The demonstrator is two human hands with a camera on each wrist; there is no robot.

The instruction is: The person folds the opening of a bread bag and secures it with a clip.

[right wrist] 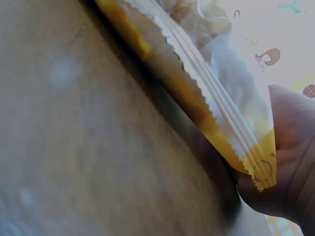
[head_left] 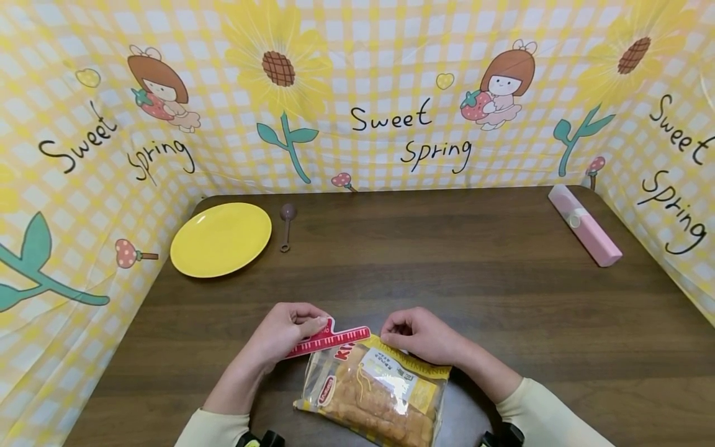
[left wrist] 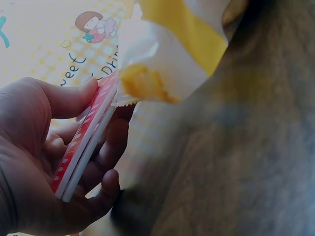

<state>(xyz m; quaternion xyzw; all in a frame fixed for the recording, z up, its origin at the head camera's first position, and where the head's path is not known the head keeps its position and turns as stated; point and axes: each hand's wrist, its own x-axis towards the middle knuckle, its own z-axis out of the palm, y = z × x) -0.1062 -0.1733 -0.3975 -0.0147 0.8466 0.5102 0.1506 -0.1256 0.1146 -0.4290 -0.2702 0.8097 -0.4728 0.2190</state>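
A clear and yellow bag of bread (head_left: 385, 391) lies near the front edge of the table, its printed top edge facing away. My left hand (head_left: 293, 332) grips a red and white bag clip (head_left: 329, 341) at the bag's upper left corner. In the left wrist view, the clip (left wrist: 83, 142) shows two long bars lying close together, with the thumb on one side and fingers curled behind. Its far end meets the bag's corner (left wrist: 167, 54). At the top edge, my right hand (head_left: 421, 335) pinches the bag; its fingertips are hidden in the right wrist view.
A yellow oval plate (head_left: 220, 240) stands at the back left, with a small brown spoon (head_left: 287, 226) beside it. Toward the back right lies a long pink case (head_left: 586, 226). Patterned yellow cloth (head_left: 385, 74) walls the table's back and sides.
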